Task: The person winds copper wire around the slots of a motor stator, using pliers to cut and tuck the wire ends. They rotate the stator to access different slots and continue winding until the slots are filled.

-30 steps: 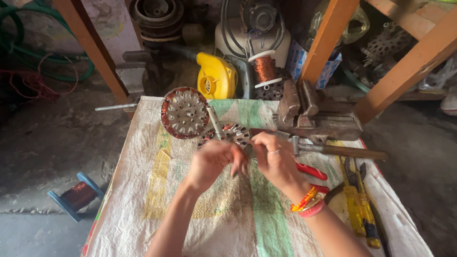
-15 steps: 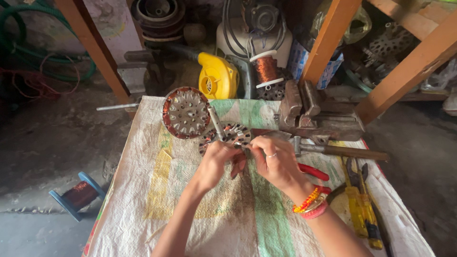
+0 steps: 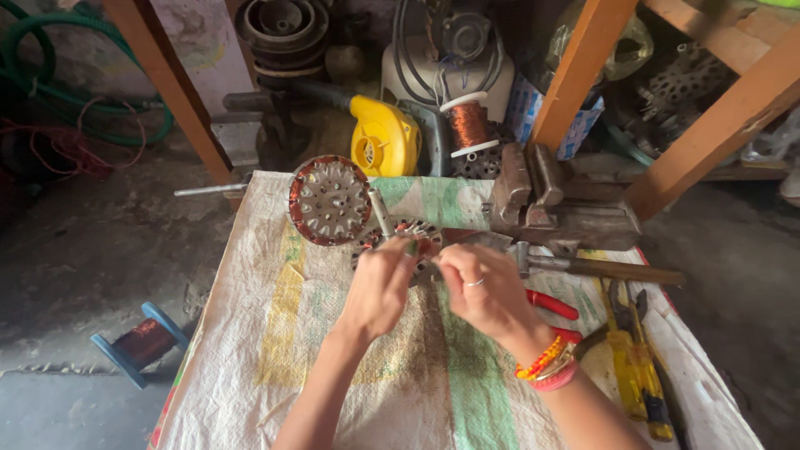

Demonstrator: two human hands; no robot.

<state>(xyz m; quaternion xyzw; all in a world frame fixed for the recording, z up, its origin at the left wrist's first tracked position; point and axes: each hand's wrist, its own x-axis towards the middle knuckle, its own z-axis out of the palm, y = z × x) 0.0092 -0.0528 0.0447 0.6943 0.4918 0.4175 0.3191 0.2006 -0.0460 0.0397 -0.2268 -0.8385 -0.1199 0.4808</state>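
Cluttered workshop floor lies all around you: grey concrete, a green hose coiled far left, a small blue spool of copper wire lying on the floor left of your desk. Your desk is covered by a woven sack with green and yellow stripes, and two slanted wooden beams cross above its far edge. A heavy iron vise sits on the far right of the desk, with a yellow blower and an upright spool of copper wire behind it.

Propped at the far side stands a round wound stator disc, and just in front of it, partly hidden by your hands, lies the smaller stator you are working at. It looks stiff and fairly heavy, so take it by the metal rim; its copper windings are thin and likely easy to nick.

Your left hand and right hand meet over it, fingers pinched close together on something fine between them, probably wire; I cannot tell exactly what.

You have open sack toward you and to the left. On your right, red-handled pliers and yellow-handled screwdrivers lie close to your wrist, near the desk's edge.
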